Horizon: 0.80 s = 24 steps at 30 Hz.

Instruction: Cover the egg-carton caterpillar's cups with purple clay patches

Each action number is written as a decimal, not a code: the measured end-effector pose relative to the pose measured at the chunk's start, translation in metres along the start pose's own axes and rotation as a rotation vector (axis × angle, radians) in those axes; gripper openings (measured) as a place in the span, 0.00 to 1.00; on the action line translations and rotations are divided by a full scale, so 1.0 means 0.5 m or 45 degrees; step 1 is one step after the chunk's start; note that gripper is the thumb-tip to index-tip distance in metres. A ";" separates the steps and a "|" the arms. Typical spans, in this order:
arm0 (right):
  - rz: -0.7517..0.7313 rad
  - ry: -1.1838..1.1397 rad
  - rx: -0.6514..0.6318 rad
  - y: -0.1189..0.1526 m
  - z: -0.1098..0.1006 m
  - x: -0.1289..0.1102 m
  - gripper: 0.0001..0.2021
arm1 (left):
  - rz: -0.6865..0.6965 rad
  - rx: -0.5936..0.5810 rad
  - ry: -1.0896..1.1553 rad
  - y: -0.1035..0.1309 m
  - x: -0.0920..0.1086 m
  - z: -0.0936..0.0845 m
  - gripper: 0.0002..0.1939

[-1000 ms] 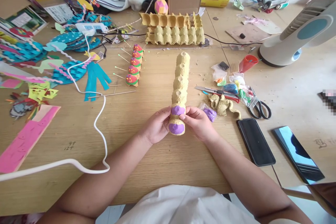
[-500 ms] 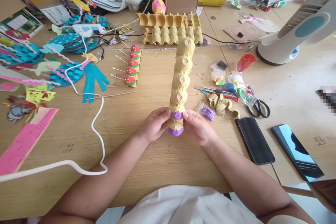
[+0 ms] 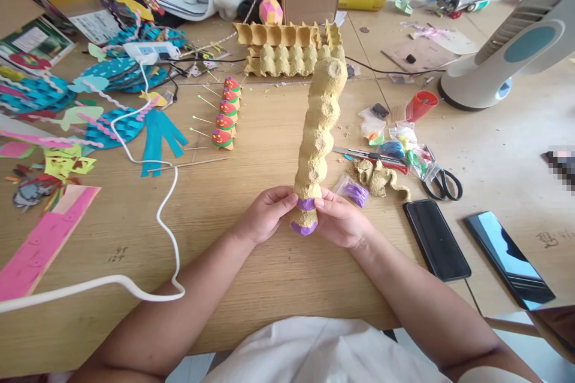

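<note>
A long strip of egg carton point(image 3: 318, 131), a row of yellowish cardboard bumps, is held up between both hands near its lower end. Purple clay point(image 3: 306, 204) covers part of one bump, with more purple at the bottom tip. My left hand point(image 3: 269, 212) pinches the strip's left edge beside the upper purple band. On the opposite edge, my right hand point(image 3: 340, 215) presses its thumb by the same band; its other fingers are partly hidden behind. A bag of purple clay point(image 3: 356, 192) lies just beyond the right hand.
A painted red and green caterpillar point(image 3: 226, 112) stands left of centre. Egg cartons point(image 3: 296, 60) lie at the back. To the right are a utility knife point(image 3: 372, 156), scissors point(image 3: 442, 184), clay bags point(image 3: 392, 149), two phones point(image 3: 437, 239) and a white fan point(image 3: 507, 54). A white cable point(image 3: 166, 215) crosses the left side.
The strip's upper end has swung to the right, so it leans more. Both hands keep their hold and have shifted slightly right at the fingertips.
</note>
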State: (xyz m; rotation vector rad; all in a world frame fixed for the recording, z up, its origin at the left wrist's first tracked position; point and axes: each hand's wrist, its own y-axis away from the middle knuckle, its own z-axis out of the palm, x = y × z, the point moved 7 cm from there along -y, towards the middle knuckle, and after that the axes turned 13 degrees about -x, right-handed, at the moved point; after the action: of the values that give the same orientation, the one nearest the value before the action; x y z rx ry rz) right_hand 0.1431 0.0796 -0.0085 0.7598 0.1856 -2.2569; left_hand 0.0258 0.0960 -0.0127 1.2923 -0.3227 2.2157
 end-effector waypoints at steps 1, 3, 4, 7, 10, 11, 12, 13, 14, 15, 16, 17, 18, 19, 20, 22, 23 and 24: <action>0.010 -0.004 -0.002 0.001 -0.001 0.000 0.16 | 0.007 -0.007 -0.021 0.000 0.001 0.000 0.18; 0.027 -0.008 -0.010 0.002 -0.005 0.002 0.16 | 0.016 -0.024 -0.052 -0.001 0.002 0.001 0.18; 0.032 -0.007 -0.014 0.002 -0.007 0.003 0.17 | 0.021 -0.033 -0.059 -0.001 0.002 0.002 0.18; 0.022 0.006 -0.025 0.001 -0.012 0.005 0.17 | 0.034 -0.052 -0.028 -0.002 0.001 0.004 0.17; 0.000 0.008 -0.050 -0.003 -0.009 0.005 0.20 | 0.025 -0.046 0.071 -0.001 -0.002 0.005 0.16; -0.006 0.008 -0.058 -0.004 -0.008 0.004 0.21 | 0.018 -0.042 0.108 -0.001 -0.003 0.005 0.16; -0.010 0.011 -0.064 -0.005 -0.006 0.003 0.21 | 0.012 -0.036 0.140 -0.001 -0.004 0.005 0.16; -0.014 0.018 -0.065 -0.006 -0.005 0.002 0.21 | 0.007 -0.028 0.167 0.000 -0.005 0.005 0.16; -0.021 0.029 -0.059 -0.006 -0.005 0.000 0.20 | 0.006 -0.018 0.185 0.000 -0.006 0.004 0.16; -0.030 0.042 -0.048 -0.007 -0.005 -0.001 0.18 | 0.005 -0.008 0.196 0.001 -0.006 0.003 0.16; -0.040 0.054 -0.035 -0.007 -0.006 -0.003 0.17 | 0.003 0.000 0.203 0.001 -0.006 0.002 0.16; -0.048 0.063 -0.021 -0.006 -0.008 -0.004 0.16 | 0.000 0.003 0.208 0.001 -0.006 0.002 0.16; -0.057 0.067 -0.007 -0.006 -0.009 -0.004 0.15 | -0.002 0.003 0.212 0.001 -0.006 0.002 0.16; -0.064 0.066 0.005 -0.005 -0.010 -0.004 0.15 | -0.002 0.000 0.213 0.001 -0.006 0.002 0.16; -0.068 0.062 0.013 -0.005 -0.011 -0.004 0.15 | 0.000 -0.006 0.212 0.001 -0.006 0.003 0.16; -0.072 0.050 0.027 -0.004 -0.012 -0.003 0.15 | 0.008 -0.018 0.206 0.001 -0.006 0.004 0.15; -0.072 0.046 0.032 -0.004 -0.012 -0.003 0.15 | 0.010 -0.023 0.201 0.000 -0.005 0.005 0.15; -0.074 0.046 0.036 -0.004 -0.013 -0.003 0.16 | 0.012 -0.025 0.194 0.000 -0.005 0.006 0.15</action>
State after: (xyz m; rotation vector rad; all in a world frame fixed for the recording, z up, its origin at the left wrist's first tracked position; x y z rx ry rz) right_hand 0.1454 0.0840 -0.0130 0.8207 0.1956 -2.3062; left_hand 0.0288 0.0939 -0.0133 1.1061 -0.2920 2.2968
